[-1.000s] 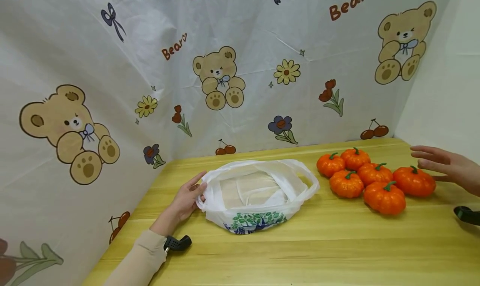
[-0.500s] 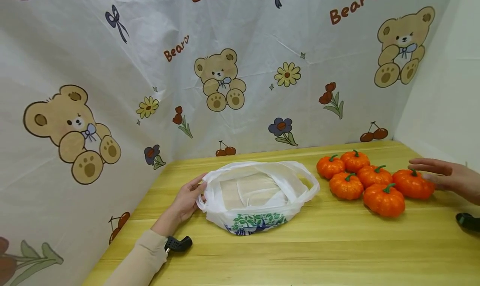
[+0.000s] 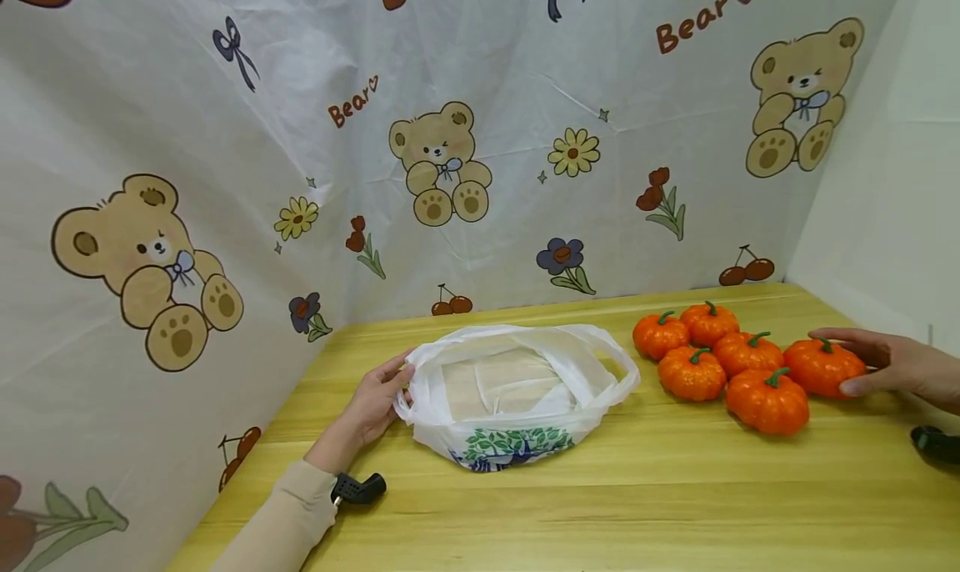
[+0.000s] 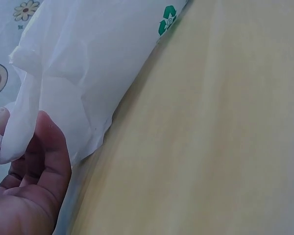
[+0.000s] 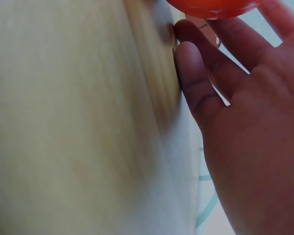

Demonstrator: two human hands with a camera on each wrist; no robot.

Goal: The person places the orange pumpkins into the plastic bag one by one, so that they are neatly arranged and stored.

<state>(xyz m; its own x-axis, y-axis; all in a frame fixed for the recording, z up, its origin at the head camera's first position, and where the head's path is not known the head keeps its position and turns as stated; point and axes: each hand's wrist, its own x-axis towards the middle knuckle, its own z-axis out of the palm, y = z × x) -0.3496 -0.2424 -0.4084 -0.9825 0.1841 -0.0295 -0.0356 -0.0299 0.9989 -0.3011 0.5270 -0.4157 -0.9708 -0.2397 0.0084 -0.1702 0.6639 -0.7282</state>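
A white plastic bag with a green tree print lies on the table, its mouth spread and a pale lining visible inside. My left hand pinches the bag's left handle; in the left wrist view thumb and fingers meet on the white film. Several small orange pumpkins with green stems sit grouped at the right. Around the rightmost pumpkin, my right hand has its thumb in front and fingers behind. Only the pumpkin's lower edge shows in the right wrist view, against the fingers.
The yellow wooden table ends at a bear-print cloth behind and on the left. A white wall stands at the right. Black camera mounts are on both wrists.
My right hand has lowered from above and beside the rightmost pumpkin, and its thumb and fingers have come around it. My left hand stays on the bag.
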